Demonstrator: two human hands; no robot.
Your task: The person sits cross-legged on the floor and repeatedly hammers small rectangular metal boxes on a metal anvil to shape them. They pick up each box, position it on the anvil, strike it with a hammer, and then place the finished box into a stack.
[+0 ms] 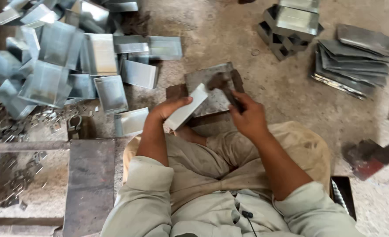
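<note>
My left hand point(166, 108) holds a small folded sheet-metal tray point(186, 109), tilted, with its upper end resting on a flat steel block point(216, 98) on the floor in front of my crossed legs. My right hand point(247, 117) grips the handle of a hammer. The hammer's blurred head point(218, 81) is over the block, just above the tray's upper end.
A heap of folded shiny metal trays point(63, 61) lies at the upper left. Stacked trays point(291, 26) and a pile of flat metal sheets point(356, 57) sit at the upper right. A steel slab point(91, 184) and small metal scraps point(14, 184) are at the left.
</note>
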